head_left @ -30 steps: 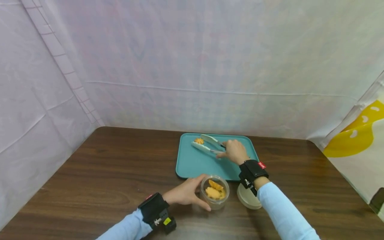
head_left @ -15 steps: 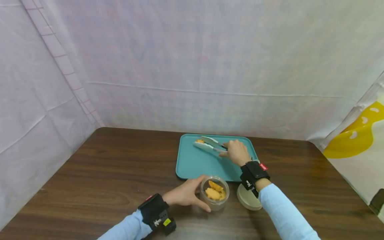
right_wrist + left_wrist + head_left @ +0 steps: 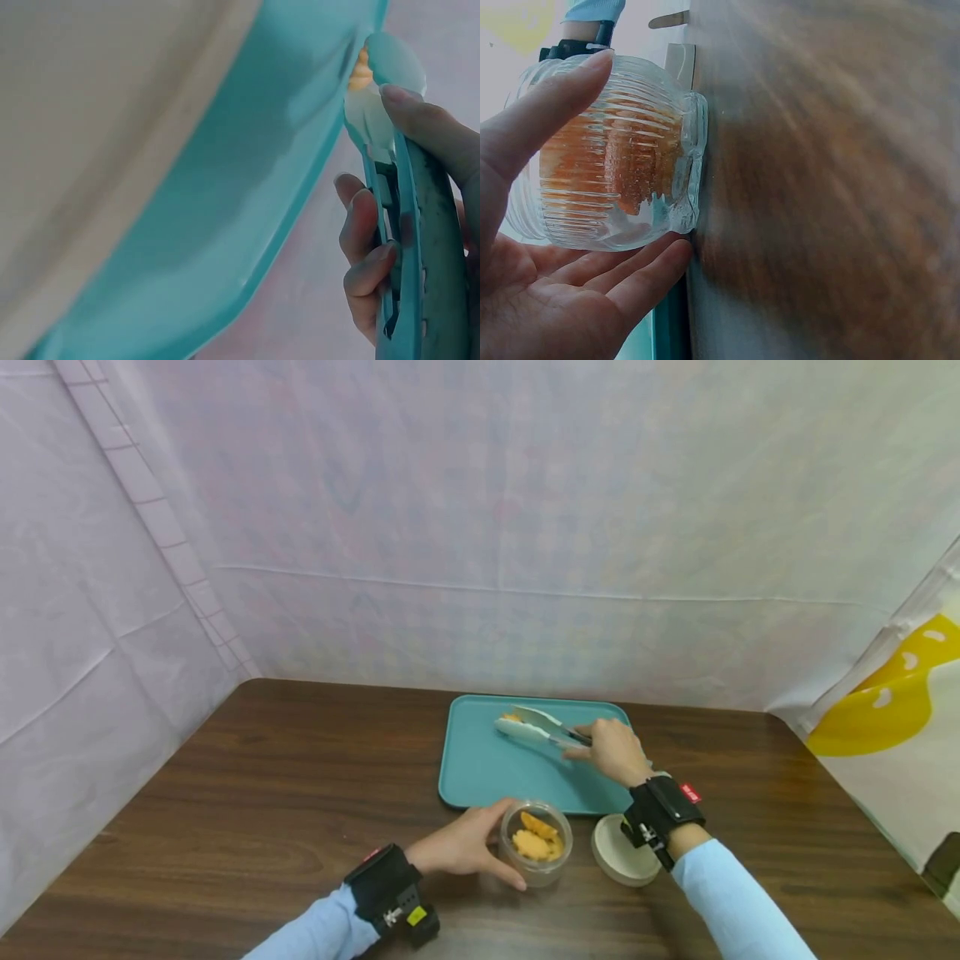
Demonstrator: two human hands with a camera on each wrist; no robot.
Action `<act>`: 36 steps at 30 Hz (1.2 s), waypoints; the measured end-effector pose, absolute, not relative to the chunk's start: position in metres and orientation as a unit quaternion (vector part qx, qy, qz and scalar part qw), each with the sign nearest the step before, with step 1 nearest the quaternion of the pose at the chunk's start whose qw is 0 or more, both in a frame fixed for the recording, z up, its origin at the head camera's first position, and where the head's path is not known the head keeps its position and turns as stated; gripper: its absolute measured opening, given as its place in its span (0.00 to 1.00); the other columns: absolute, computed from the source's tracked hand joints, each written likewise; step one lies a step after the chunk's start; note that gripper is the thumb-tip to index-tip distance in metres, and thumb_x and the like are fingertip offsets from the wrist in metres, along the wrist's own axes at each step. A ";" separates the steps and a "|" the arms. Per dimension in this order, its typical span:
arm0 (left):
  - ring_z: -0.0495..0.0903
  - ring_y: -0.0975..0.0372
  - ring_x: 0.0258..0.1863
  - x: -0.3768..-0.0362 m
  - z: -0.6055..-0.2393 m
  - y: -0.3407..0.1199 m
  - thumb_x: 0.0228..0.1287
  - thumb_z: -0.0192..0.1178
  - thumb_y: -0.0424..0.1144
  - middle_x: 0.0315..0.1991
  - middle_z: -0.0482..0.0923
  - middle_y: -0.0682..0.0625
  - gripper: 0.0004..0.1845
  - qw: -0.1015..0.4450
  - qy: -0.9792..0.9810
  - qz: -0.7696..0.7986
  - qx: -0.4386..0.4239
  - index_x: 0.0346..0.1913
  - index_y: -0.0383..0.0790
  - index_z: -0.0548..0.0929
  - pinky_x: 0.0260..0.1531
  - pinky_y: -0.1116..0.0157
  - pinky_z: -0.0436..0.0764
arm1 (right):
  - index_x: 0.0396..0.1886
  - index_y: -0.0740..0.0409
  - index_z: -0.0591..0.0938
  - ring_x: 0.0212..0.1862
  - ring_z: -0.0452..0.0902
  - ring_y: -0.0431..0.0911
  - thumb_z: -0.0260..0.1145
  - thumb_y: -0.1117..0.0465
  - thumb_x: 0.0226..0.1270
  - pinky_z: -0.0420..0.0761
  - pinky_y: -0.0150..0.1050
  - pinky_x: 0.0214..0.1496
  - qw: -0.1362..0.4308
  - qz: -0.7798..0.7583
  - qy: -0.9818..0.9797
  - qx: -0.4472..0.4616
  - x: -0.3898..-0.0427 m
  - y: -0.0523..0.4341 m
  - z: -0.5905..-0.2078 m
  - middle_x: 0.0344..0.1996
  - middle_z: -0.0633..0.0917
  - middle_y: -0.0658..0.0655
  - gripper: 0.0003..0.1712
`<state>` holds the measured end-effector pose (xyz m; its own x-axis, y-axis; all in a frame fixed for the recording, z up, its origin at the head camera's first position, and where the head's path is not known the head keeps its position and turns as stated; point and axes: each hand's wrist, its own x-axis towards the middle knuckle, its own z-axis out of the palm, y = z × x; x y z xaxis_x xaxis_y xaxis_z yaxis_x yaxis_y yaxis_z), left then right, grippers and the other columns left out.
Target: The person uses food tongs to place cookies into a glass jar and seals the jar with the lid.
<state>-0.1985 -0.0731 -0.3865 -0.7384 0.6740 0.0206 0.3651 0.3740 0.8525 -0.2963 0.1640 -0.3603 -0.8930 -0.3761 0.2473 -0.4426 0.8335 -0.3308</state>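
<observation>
My left hand point(image 3: 467, 843) holds a clear glass jar point(image 3: 542, 875) on the table, thumb on one side and fingers on the other. Orange-yellow cookies point(image 3: 534, 845) lie inside; the left wrist view shows the jar's ribbed glass point(image 3: 641, 127) close up. Over the teal tray point(image 3: 480, 777), my right hand point(image 3: 617, 752) grips a pair of tongs point(image 3: 523, 731) with pale scalloped tips. Between those tips sits one ridged cookie point(image 3: 361, 73), partly covered by them.
A round, pale lid point(image 3: 626, 862) lies right of the jar, partly under the right wrist strap point(image 3: 663, 817). The dark wooden table point(image 3: 337, 760) ends at a white cloth wall point(image 3: 495, 527). A yellow shape point(image 3: 877, 714) shows on the right side cloth.
The tongs' tips have closed on the cookie, and the right hand has drawn it right and slightly nearer over the tray. The left hand and jar have stayed put.
</observation>
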 end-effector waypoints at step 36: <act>0.68 0.62 0.56 -0.198 -0.387 -0.072 0.40 0.72 0.37 0.55 0.69 0.49 0.41 0.174 0.801 0.476 0.318 0.60 0.43 0.63 0.56 0.70 0.67 | 0.48 0.60 0.80 0.14 0.35 0.34 0.70 0.49 0.46 0.42 0.26 0.16 0.131 0.233 -0.929 0.257 -0.232 0.207 -0.345 0.03 0.50 0.39 0.29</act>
